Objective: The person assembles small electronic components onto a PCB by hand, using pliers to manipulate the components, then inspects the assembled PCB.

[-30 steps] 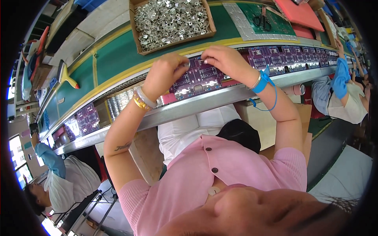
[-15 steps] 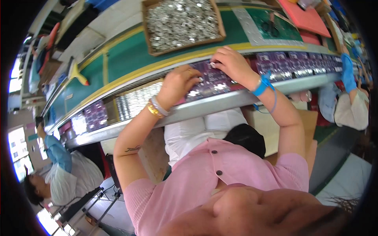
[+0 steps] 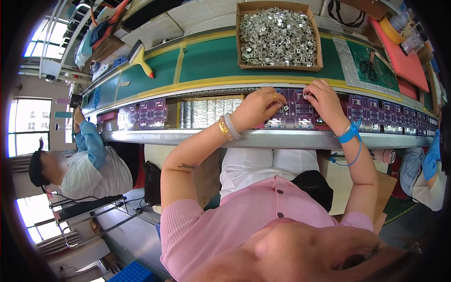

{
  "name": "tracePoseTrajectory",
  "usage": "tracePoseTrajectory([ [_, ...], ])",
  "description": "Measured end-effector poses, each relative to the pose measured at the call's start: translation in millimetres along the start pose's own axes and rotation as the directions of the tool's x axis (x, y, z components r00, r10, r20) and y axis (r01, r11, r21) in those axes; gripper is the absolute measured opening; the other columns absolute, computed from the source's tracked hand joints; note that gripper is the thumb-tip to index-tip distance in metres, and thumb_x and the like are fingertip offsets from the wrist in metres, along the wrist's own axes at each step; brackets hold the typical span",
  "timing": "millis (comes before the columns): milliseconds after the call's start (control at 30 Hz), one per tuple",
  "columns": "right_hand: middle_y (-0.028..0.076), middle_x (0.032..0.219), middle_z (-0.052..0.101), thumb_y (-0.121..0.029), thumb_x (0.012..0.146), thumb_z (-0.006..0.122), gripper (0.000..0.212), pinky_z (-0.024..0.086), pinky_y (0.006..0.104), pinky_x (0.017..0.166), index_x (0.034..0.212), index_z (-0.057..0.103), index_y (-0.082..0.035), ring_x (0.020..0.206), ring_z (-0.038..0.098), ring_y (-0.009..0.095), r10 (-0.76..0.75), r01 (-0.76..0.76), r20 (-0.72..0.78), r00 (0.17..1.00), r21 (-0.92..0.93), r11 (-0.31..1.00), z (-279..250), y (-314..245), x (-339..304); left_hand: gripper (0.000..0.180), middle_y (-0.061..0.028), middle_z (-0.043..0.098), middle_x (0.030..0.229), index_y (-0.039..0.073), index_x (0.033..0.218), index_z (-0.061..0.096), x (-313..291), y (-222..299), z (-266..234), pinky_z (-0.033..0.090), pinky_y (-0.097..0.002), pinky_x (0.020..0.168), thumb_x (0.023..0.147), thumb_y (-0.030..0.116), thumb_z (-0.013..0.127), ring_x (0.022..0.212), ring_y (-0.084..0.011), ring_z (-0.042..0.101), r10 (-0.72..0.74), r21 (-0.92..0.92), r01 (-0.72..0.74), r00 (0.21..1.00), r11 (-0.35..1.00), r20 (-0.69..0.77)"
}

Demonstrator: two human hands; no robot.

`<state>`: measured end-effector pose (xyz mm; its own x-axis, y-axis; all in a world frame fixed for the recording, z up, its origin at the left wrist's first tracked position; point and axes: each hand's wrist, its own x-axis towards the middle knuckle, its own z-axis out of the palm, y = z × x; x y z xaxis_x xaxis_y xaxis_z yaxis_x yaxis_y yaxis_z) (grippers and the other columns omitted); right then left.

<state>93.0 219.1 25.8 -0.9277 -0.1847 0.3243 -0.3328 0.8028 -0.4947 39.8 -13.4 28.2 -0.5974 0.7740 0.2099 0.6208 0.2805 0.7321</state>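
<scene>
A purple circuit board (image 3: 297,112) lies on the line in front of me, between my two hands. My left hand (image 3: 259,109) rests at its left side, thumb and forefinger pinched on a small silvery metal clip (image 3: 283,106) close to the board's surface. Over the board's upper right part, my right hand (image 3: 326,104) pinches another small metal piece (image 3: 305,96) between thumb and fingertips. The finer shape of both pieces is partly covered by my fingers. Beyond the line stands a cardboard box (image 3: 282,68) filled with loose metal clips (image 3: 277,37).
More purple boards (image 3: 390,113) run along the line to the right, others (image 3: 143,114) to the left. A metal rail (image 3: 188,137) borders the near side. Scissors (image 3: 369,68) and a yellow-handled brush (image 3: 140,61) lie on the green bench (image 3: 206,63). A co-worker (image 3: 96,164) sits at left.
The view has swung, so the whole scene sits further right and looks more level. Both my hands remain at the same board, fingers still pinched.
</scene>
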Motion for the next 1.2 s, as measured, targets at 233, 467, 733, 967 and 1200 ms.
tracePoseTrajectory([
  [233,0.007,0.079,0.054,-0.007,0.069,0.066,0.013,0.042,0.037,0.072,0.079,0.058,-0.005,0.081,0.05,0.027,-0.146,0.145,0.0,0.989,-0.069,0.987,0,5,1,0.021,-0.0128,0.064,0.087,0.005,0.1,0.064,-8,-4,-6,0.05,-0.0337,0.071,0.079,0.012,0.064,0.075,-0.0262,0.062,-0.164,-0.072,0.163,0.986,0.984,-0.001],
  [467,0.005,0.08,0.053,-0.009,0.07,0.067,0.013,0.043,0.0354,0.071,0.078,0.057,-0.006,0.08,0.05,0.024,-0.264,0.265,0.025,0.964,-0.17,0.949,1,12,4,0.021,-0.005,0.063,0.086,0.0,0.102,0.063,-16,-19,-17,0.048,-0.0227,0.072,0.082,0.007,0.064,0.078,-0.0095,0.058,-0.376,-0.365,0.392,0.919,0.845,0.116],
  [733,0.004,0.082,0.056,-0.012,0.072,0.067,0.014,0.043,0.0354,0.072,0.081,0.06,-0.006,0.082,0.051,0.024,-0.2,0.203,0.04,0.979,-0.106,0.973,0,15,0,0.021,-0.0035,0.06,0.083,-0.001,0.103,0.061,-17,-16,-16,0.049,-0.0209,0.059,0.083,0.008,0.063,0.07,-0.0069,0.054,-0.377,-0.329,0.403,0.915,0.854,0.144],
  [967,0.004,0.082,0.056,-0.013,0.072,0.068,0.014,0.043,0.0349,0.073,0.082,0.06,-0.007,0.083,0.051,0.023,-0.199,0.209,0.074,0.977,-0.169,0.963,-1,12,2,0.022,-0.0035,0.06,0.082,-0.002,0.103,0.061,-17,-17,-15,0.049,-0.0213,0.059,0.083,0.008,0.062,0.068,-0.0067,0.054,-0.383,-0.34,0.413,0.911,0.845,0.153],
  [1200,0.003,0.08,0.055,-0.012,0.072,0.066,0.012,0.043,0.0333,0.072,0.08,0.06,-0.007,0.082,0.051,0.022,-0.228,0.228,0.027,0.973,-0.207,0.951,4,11,-4,0.021,-0.0021,0.061,0.087,0.0,0.102,0.062,-15,-14,-18,0.047,-0.0211,0.069,0.083,0.007,0.064,0.077,-0.0069,0.055,-0.402,-0.307,0.438,0.898,0.845,0.176],
])
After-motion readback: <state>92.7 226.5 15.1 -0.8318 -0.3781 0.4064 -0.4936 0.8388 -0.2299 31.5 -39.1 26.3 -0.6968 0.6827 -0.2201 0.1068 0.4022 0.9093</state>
